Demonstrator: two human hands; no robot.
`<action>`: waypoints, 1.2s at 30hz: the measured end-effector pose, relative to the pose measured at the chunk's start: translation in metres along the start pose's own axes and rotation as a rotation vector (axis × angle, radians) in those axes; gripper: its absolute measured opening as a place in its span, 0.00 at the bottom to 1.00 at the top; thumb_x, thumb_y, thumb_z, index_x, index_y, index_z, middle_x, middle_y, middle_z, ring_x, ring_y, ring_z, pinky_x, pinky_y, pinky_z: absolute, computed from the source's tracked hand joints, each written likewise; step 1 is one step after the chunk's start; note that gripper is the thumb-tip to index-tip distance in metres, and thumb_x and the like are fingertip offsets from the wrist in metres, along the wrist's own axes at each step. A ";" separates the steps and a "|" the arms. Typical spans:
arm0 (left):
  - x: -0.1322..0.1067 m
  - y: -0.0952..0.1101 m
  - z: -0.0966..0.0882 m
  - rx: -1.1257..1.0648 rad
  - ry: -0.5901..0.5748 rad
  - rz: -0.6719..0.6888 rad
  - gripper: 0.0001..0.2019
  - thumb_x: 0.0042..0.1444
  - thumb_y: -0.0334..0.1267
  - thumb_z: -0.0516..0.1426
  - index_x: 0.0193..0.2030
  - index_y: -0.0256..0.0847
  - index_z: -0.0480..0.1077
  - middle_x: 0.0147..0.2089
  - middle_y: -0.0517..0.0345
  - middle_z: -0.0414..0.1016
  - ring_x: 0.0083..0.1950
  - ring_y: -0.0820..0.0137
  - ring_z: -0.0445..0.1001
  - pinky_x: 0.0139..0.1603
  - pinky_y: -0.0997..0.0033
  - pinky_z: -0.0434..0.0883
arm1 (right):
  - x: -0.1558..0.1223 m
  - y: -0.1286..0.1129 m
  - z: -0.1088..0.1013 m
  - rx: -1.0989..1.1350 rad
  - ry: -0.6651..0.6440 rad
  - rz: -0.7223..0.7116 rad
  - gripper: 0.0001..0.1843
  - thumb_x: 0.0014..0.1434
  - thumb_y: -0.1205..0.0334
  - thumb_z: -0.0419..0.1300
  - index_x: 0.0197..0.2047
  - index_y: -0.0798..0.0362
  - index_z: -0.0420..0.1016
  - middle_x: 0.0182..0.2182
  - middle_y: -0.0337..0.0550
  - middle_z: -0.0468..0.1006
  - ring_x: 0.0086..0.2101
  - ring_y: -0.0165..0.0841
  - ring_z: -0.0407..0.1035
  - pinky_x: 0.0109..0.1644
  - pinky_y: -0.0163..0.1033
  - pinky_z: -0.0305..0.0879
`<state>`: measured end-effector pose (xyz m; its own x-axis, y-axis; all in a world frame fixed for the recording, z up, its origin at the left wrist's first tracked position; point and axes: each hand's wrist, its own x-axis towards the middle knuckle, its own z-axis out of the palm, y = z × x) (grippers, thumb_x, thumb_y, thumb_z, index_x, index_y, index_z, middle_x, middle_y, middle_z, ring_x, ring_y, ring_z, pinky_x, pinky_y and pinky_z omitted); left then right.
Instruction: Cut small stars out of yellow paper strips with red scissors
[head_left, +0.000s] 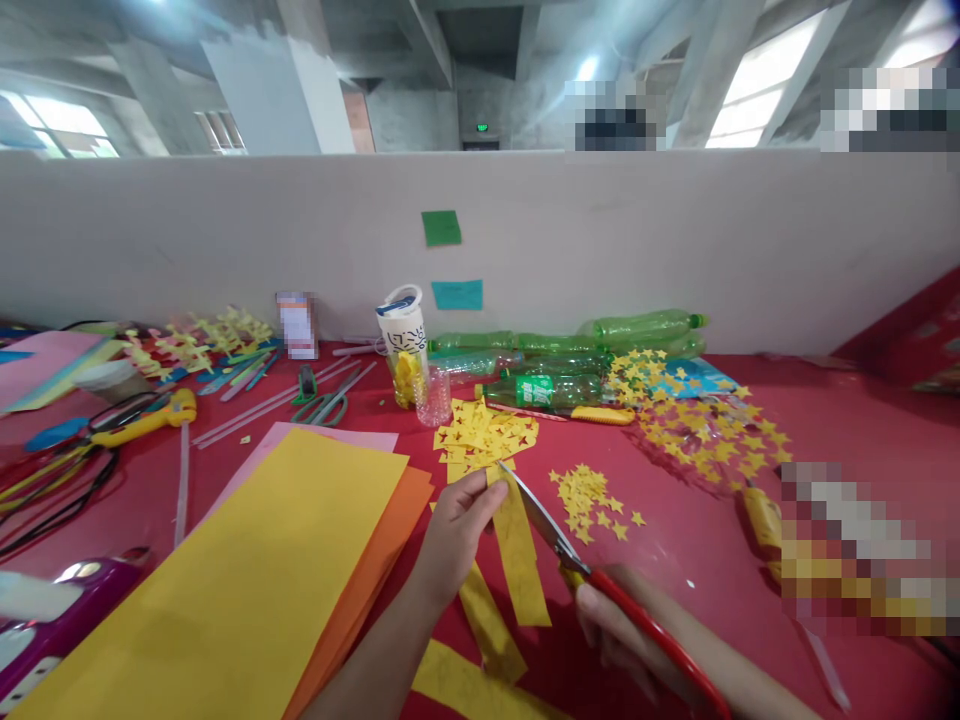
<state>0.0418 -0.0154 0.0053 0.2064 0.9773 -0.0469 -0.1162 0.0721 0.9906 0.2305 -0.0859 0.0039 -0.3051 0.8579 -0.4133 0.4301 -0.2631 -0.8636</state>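
My left hand (pixel 466 520) pinches the top end of a yellow paper strip (pixel 523 560), which hangs down toward me. My right hand (pixel 626 625) is closed round the red handles of a pair of scissors (pixel 564 548). Their blades point up and left, with the tips close to the strip's top beside my left fingertips. Just beyond lies a pile of yellow paper scraps (pixel 487 435) with star-shaped holes. Small yellow stars (pixel 587 497) are heaped to the right. Another yellow strip (pixel 491 620) lies under the held one.
Yellow sheets (pixel 247 560) over orange ones cover the left front. Green plastic bottles (pixel 540 388) line the back near a white cup (pixel 401 325). A star-covered piece (pixel 697 415) sits at right. A yellow glue gun (pixel 161 415) and a purple power strip (pixel 75 610) are left.
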 end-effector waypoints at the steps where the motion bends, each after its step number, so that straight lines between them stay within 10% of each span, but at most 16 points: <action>1: 0.000 0.000 0.000 -0.001 -0.004 -0.006 0.16 0.51 0.51 0.57 0.26 0.39 0.70 0.22 0.61 0.67 0.27 0.71 0.66 0.30 0.73 0.63 | 0.000 0.001 0.000 0.005 -0.004 -0.006 0.37 0.48 0.23 0.43 0.21 0.53 0.60 0.13 0.31 0.60 0.11 0.21 0.53 0.14 0.27 0.47; 36: 0.004 -0.003 -0.004 -0.218 0.003 -0.100 0.09 0.49 0.42 0.61 0.28 0.38 0.71 0.23 0.62 0.70 0.25 0.74 0.68 0.28 0.75 0.64 | 0.000 -0.001 -0.006 0.026 0.016 0.042 0.34 0.49 0.25 0.47 0.20 0.52 0.59 0.12 0.31 0.59 0.10 0.19 0.49 0.11 0.26 0.44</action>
<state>0.0388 -0.0114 0.0012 0.2241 0.9638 -0.1445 -0.3020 0.2097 0.9300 0.2352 -0.0824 0.0068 -0.2737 0.8528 -0.4448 0.4196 -0.3103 -0.8531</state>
